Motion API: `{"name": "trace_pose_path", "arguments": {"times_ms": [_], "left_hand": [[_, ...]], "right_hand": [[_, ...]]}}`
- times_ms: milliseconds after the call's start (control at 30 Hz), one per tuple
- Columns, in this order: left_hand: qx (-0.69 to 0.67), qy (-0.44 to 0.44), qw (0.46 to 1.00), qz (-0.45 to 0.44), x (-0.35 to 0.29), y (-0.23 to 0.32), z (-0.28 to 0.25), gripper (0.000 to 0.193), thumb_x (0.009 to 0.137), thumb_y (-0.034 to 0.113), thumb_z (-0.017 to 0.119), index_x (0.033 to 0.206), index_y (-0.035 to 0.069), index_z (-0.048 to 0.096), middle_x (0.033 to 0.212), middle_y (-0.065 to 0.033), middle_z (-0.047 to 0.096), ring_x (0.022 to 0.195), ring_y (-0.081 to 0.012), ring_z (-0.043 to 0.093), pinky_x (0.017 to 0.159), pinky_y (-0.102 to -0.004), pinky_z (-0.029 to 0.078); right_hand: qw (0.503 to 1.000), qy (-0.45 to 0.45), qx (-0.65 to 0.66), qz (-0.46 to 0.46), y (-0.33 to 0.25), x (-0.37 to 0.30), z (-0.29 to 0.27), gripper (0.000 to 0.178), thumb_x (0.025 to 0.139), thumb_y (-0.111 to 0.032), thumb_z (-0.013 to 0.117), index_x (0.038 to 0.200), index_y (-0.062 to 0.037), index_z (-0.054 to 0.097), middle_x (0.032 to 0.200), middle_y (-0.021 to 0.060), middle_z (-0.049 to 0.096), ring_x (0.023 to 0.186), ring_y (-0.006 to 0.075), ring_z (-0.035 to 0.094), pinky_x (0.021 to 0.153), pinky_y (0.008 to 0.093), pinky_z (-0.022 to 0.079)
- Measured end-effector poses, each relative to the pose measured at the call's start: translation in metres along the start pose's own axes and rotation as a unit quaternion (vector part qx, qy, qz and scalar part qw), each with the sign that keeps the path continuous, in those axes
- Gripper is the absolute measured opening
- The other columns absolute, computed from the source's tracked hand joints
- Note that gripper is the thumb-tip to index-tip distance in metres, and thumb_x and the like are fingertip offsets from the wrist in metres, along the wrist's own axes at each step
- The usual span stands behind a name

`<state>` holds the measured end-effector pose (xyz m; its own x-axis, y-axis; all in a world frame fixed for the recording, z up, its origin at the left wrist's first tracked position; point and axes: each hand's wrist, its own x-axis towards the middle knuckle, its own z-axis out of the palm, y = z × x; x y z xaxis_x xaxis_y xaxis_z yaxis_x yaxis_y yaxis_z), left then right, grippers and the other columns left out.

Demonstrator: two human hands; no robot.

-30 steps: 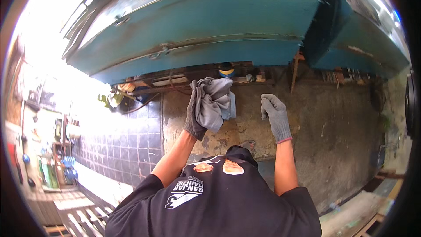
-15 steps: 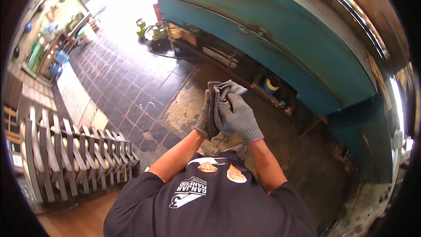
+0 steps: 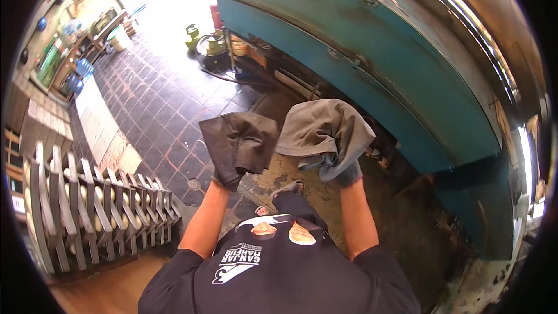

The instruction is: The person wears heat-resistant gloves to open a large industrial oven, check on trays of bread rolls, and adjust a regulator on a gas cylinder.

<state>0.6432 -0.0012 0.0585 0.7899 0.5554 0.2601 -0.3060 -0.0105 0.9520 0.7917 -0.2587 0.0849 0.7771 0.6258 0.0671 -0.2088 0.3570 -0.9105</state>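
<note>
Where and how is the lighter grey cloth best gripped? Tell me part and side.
Pinch the lighter grey cloth by its right corner, probably best coming from the right: that corner juts outward, while the lower middle is bunched in folds.

Soft, matt cloth against painted metal, glossy tile and rough concrete.
The dark cloth (image 3: 239, 136) looks dull and creased, and the grey cloth (image 3: 325, 128) is equally matt, its fabric folded and wrinkled; the grey glove (image 3: 351, 174) is textile with a rough knit. The black shirt (image 3: 314, 279) is smooth matt fabric with a flat print. Scuffed teal paint covers the metal cabinet (image 3: 349, 23), dulled by dark smudges. The tiled floor (image 3: 165, 119) shines, while the concrete patch (image 3: 264, 185) is coarse and blotched. The blue bottles (image 3: 84, 67) look like translucent plastic, the green cylinder (image 3: 192, 38) like painted metal.
</note>
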Motion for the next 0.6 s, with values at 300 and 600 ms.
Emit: {"name": "trace_pose_path", "arguments": {"times_ms": [300,600], "left_hand": [[0.275,-0.08,0.955,0.077,0.096,0.024,0.085,0.041,0.092,0.012,0.076,0.131,0.005,0.066,0.124,-0.0081,0.069,0.112,-0.0221,0.066,0.1,-0.0344,0.053],[0.384,-0.145,0.904,0.119,0.159,-0.016,0.117,0.065,0.087,0.024,0.081,0.145,0.008,0.058,0.135,-0.0147,0.063,0.131,-0.0305,0.056,0.118,-0.0411,0.039]], "right_hand": [[0.988,0.003,-0.152,-0.028,-0.048,0.085,-0.061,0.063,0.113,-0.06,0.041,0.125,-0.0034,0.065,0.102,0.0026,0.069,0.093,0.0136,0.068,0.085,0.03,0.057],[0.987,0.146,0.057,0.031,-0.053,0.093,-0.134,0.039,0.108,-0.037,0.064,0.126,-0.0036,0.064,0.119,0.0086,0.07,0.108,0.0219,0.071,0.094,0.0397,0.059]]}}
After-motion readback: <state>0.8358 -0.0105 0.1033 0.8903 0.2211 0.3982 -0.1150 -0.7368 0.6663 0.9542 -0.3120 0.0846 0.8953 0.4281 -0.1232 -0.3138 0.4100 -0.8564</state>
